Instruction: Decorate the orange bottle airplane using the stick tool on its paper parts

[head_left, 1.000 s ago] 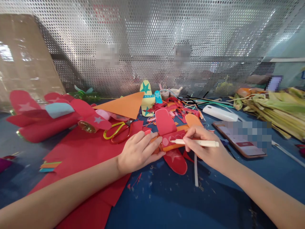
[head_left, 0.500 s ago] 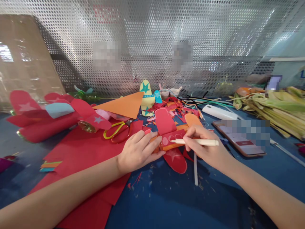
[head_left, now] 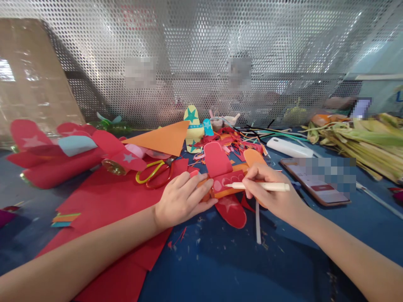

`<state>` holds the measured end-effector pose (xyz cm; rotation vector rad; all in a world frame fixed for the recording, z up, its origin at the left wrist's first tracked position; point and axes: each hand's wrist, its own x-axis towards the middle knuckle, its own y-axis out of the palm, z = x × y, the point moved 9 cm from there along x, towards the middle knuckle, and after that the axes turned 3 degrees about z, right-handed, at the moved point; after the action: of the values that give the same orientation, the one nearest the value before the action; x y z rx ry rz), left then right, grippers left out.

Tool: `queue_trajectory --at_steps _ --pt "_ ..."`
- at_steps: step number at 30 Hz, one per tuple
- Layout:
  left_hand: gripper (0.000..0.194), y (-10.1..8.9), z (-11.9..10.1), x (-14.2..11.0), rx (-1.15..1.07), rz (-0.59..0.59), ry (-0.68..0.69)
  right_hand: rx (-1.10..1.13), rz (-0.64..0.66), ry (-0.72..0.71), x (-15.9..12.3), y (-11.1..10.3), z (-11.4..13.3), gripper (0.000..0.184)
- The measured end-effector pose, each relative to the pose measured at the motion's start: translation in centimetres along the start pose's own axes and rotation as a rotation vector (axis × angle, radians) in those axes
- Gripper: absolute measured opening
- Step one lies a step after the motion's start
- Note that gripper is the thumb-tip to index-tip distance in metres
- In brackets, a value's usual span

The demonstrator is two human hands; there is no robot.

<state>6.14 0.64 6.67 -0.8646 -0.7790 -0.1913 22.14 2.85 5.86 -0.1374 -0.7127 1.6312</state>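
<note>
A red-and-orange paper plane [head_left: 224, 179] is lying on the blue surface [head_left: 220, 264] in front of the person. The left hand [head_left: 182, 199] is clasping the plane's left end, fingers curving over it. The right hand [head_left: 277, 203] is pinching a white pen [head_left: 275, 187], its tip resting on the plane's red panel among pale loops. Left of the plane, scissors [head_left: 162, 162] are lying by red sheets [head_left: 116, 205]; behind it, scraps [head_left: 227, 140] are sitting heaped; right of it, a phone [head_left: 317, 182] is lying.
</note>
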Motion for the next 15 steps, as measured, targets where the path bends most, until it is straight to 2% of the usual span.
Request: queue_trajectory --at_steps 15 --pt "0.034 0.13 -0.02 -0.09 -0.008 0.011 0.003 0.019 -0.014 -0.037 0.07 -0.13 0.19 0.022"
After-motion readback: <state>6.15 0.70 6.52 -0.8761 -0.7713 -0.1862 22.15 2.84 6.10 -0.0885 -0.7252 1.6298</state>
